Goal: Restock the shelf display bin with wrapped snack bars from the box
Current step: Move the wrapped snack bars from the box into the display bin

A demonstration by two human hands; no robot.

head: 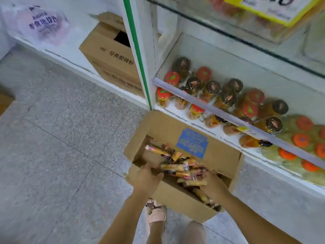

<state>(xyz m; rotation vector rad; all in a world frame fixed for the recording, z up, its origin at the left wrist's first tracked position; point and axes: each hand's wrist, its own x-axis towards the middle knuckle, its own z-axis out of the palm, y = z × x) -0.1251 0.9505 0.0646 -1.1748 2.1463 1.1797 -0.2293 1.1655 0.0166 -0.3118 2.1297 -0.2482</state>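
An open cardboard box with a blue label on its far flap sits on the floor against the shelf unit. Inside lie several wrapped snack bars in orange and pink wrappers. My left hand reaches into the box from the left, fingers curled under the pile. My right hand comes in from the right and grips a bunch of bars. Between both hands a heap of bars is gathered. The display bin is not in view.
The bottom shelf to the right holds several jars with red and dark lids behind a clear rail. A taller closed carton stands behind the green-edged post. Grey tiled floor spreads left. My sandalled foot is below the box.
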